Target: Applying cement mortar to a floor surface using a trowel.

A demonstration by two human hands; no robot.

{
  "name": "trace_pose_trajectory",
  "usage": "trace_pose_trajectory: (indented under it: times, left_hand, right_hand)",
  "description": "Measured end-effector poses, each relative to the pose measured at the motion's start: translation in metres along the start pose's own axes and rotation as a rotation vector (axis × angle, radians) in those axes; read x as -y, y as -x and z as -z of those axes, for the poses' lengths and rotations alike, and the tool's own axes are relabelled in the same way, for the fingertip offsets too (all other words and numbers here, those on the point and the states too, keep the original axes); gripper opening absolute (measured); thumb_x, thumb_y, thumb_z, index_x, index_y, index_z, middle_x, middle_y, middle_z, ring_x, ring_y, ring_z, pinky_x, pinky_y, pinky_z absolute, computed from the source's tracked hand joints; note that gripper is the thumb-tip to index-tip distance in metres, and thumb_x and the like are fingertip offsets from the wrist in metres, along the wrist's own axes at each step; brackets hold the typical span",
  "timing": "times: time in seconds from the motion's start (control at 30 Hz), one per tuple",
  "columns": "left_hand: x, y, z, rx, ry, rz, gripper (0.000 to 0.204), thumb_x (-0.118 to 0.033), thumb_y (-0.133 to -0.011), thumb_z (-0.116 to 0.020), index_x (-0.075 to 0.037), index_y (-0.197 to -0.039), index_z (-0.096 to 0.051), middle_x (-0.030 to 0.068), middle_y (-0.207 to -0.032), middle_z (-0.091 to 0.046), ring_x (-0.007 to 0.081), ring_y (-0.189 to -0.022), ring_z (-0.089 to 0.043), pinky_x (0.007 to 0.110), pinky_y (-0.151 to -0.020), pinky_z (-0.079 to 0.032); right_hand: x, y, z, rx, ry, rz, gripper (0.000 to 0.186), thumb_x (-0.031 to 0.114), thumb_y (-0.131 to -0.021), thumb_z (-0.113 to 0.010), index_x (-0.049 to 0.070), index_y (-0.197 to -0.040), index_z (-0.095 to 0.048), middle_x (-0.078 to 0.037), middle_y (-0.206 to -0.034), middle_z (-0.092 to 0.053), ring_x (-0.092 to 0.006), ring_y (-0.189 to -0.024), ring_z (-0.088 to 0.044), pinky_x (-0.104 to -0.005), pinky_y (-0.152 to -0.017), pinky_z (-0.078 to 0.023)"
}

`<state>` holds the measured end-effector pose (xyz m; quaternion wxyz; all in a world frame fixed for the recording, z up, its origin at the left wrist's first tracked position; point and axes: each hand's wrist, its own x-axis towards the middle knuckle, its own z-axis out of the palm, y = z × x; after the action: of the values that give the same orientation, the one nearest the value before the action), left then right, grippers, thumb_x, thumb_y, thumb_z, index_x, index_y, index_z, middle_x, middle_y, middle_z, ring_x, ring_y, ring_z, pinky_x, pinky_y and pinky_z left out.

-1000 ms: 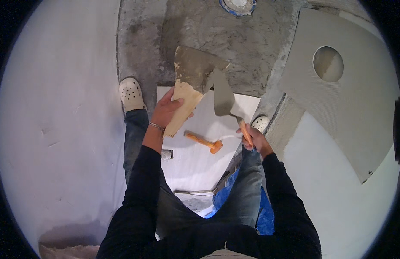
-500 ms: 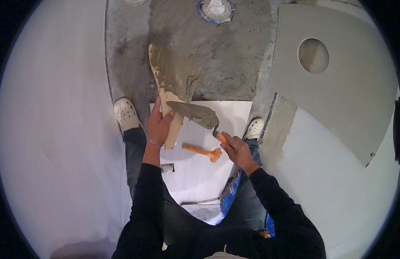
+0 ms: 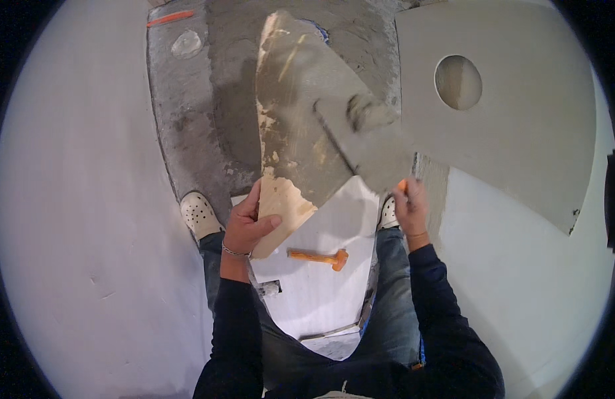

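My left hand (image 3: 251,223) grips the bare lower end of a tan, mortar-smeared board (image 3: 287,206), thumb on top. The board is lifted and tilted over the wet mortar bed. My right hand (image 3: 411,206) is closed around the orange handle of a trowel (image 3: 402,185). Its blade is smeared by motion and overlaps the board's right side, so its outline is unclear. A lump of grey mortar (image 3: 370,112) shows near the blade. Below the board, an orange mallet (image 3: 320,258) lies on a white tile (image 3: 307,299) between my legs.
Grey mortar (image 3: 234,100) covers the floor ahead. On the right lies a large grey panel (image 3: 507,133) with a round hole. White panels (image 3: 75,199) flank both sides. My feet, in white clogs (image 3: 200,216), stand astride the tile. An orange strip (image 3: 170,18) lies far left.
The board has come up and tilted, showing more of its mortar-covered face. My right hand with the trowel has moved right and farther away; the blade has left the board's bare end.
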<state>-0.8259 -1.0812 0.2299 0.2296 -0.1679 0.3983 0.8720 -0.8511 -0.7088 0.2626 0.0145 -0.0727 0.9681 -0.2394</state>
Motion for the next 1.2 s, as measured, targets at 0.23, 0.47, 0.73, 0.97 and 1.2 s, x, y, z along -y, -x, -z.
trace_pose_trajectory:
  times: [0.23,0.47,0.73,0.97,1.2]
  left_hand:
    - [0.014,-0.013,0.014,-0.04,-0.056,0.063,0.074,0.001,-0.082,-0.067,0.0,-0.148,-0.032,0.0061,-0.133,-0.055,0.0132,-0.114,-0.056,0.027,-0.096,-0.044]
    - [0.032,-0.026,0.032,-0.469,-0.018,-0.018,0.069,0.0,-0.087,-0.059,-0.003,-0.149,-0.028,0.0098,-0.129,-0.056,0.0185,-0.103,-0.062,0.032,-0.081,-0.054]
    - [0.034,-0.027,0.025,-0.88,-0.065,-0.148,0.067,0.003,-0.088,-0.059,0.002,-0.148,-0.028,0.0084,-0.132,-0.054,0.0141,-0.105,-0.059,0.025,-0.087,-0.049]
    - [0.041,-0.012,0.046,-0.872,-0.139,-0.213,0.067,0.004,-0.088,-0.06,0.001,-0.148,-0.029,0.0082,-0.13,-0.056,0.0118,-0.103,-0.059,0.023,-0.087,-0.047]
    - [0.032,-0.007,0.041,-0.901,-0.045,-0.148,0.066,0.002,-0.088,-0.06,0.002,-0.147,-0.031,0.0061,-0.123,-0.06,0.0103,-0.1,-0.06,0.022,-0.086,-0.047]
  right_hand:
    - [-0.001,-0.101,0.026,-0.405,0.25,-0.009,0.047,0.013,-0.086,-0.072,0.007,-0.13,-0.057,-0.011,-0.084,-0.058,-0.0232,-0.073,-0.055,-0.0318,-0.068,-0.046]
    - [-0.005,-0.182,0.003,-0.646,-0.057,-0.001,0.043,0.017,-0.09,-0.069,0.002,-0.129,-0.057,-0.009,-0.09,-0.061,-0.0173,-0.078,-0.057,-0.0278,-0.073,-0.047]
    - [0.012,-0.204,-0.027,-0.603,-0.211,-0.073,0.046,0.017,-0.089,-0.07,-0.004,-0.128,-0.056,-0.006,-0.095,-0.059,-0.0109,-0.076,-0.053,-0.0239,-0.07,-0.045]
    - [0.096,-0.2,-0.06,-0.501,-0.373,-0.024,0.047,0.016,-0.092,-0.066,-0.008,-0.13,-0.051,-0.011,-0.111,-0.062,-0.0126,-0.093,-0.058,-0.025,-0.083,-0.047]
    - [0.161,-0.216,-0.096,-0.433,-0.574,-0.024,0.049,0.017,-0.094,-0.063,-0.008,-0.133,-0.048,-0.015,-0.124,-0.059,-0.0168,-0.107,-0.058,-0.0282,-0.092,-0.046]
